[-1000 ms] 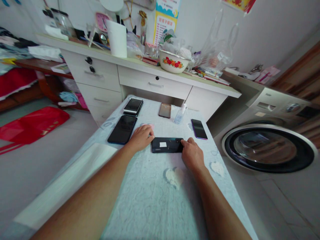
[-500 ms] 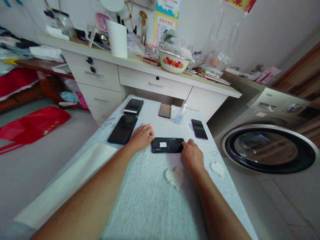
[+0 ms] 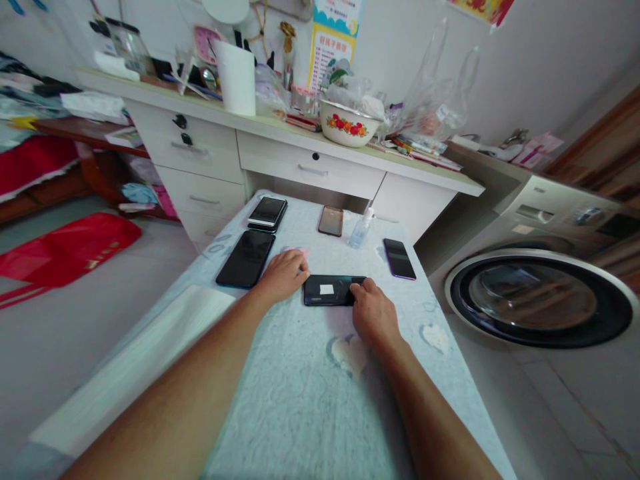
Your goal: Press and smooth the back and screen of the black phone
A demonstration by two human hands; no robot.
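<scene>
The dark, glossy phone [image 3: 335, 291], a white sticker on its back, lies crosswise on the cloth-covered table [image 3: 310, 400]. My right hand [image 3: 376, 313] pinches its right end, hiding the camera corner; my left hand [image 3: 284, 275], loosely curled, rests by the other end. Bare cloth stretches nearer me. The small lettering is blurred.

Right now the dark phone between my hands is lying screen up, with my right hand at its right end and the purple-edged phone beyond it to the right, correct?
Not quite: the head view shows the dark phone lying back up, its white sticker visible. Your right hand and the purple-edged phone are as you say.
</scene>
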